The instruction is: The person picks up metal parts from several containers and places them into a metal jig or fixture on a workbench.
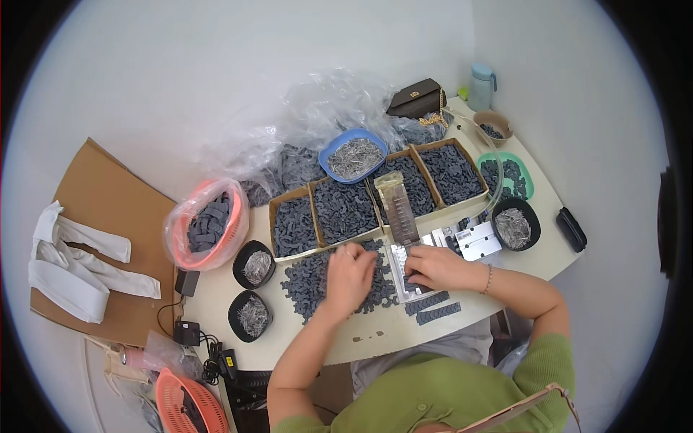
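Note:
My left hand (349, 278) is over a loose pile of small dark grey plastic pieces (307, 283), fingers curled and closed; what they pinch, if anything, is hidden. My right hand (439, 268) rests at a silver metal fixture (401, 265), its fingers pressed together over a slot. Whatever they grip there is too small to make out. Behind the fixture stands a clear ribbed plastic box (396, 206) with a yellowish top. Two rows of joined grey pieces (437, 313) lie in front of the fixture, close to my right forearm.
Cardboard trays (310, 189) of grey pieces stand behind the pile. Metal pins fill a blue basin (323, 157) and black bowls (232, 315). A bagged pink basket (242, 232) stands left, a green tray (532, 189) right. A hose (498, 173) runs to the fixture.

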